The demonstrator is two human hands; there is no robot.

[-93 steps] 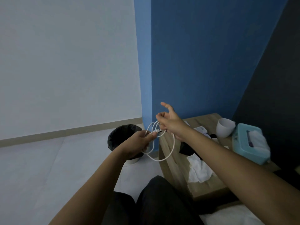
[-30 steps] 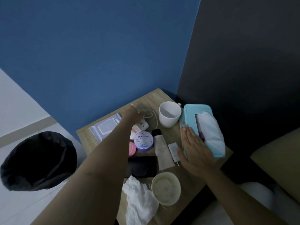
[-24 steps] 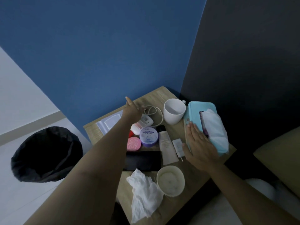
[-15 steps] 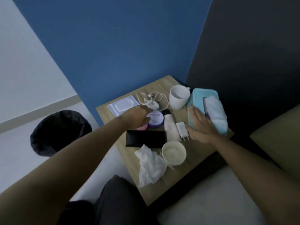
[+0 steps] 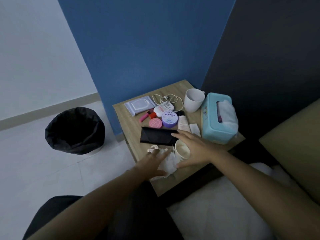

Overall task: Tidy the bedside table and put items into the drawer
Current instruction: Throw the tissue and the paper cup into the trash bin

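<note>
The wooden bedside table (image 5: pixel 124 116) is cluttered. My left hand (image 5: pixel 152 161) lies open on a crumpled white tissue (image 5: pixel 168 164) near the front edge. My right hand (image 5: pixel 195 149) is spread open around a cream paper cup (image 5: pixel 181 149), fingers over a black case (image 5: pixel 155 137). Behind lie a purple jar (image 5: pixel 169 118), pink round tin (image 5: pixel 155 123), pink lip tube (image 5: pixel 146 116), white tube (image 5: pixel 182 122), small white charger (image 5: pixel 194 128), coiled white cable (image 5: pixel 167 99), wipes pack (image 5: pixel 139 106) and white mug (image 5: pixel 194 100). No drawer is in view.
A teal tissue box (image 5: pixel 216 125) stands at the table's right edge. A bin with a black liner (image 5: pixel 74 130) sits on the white floor to the left. The blue wall (image 5: pixel 147 49) backs the table; a bed with a white pillow (image 5: pixel 225 205) lies to the right.
The white cable now lies coiled at the back of the table. My left hand came forward from the jars onto the tissue. My right hand left the tissue box for the paper cup.
</note>
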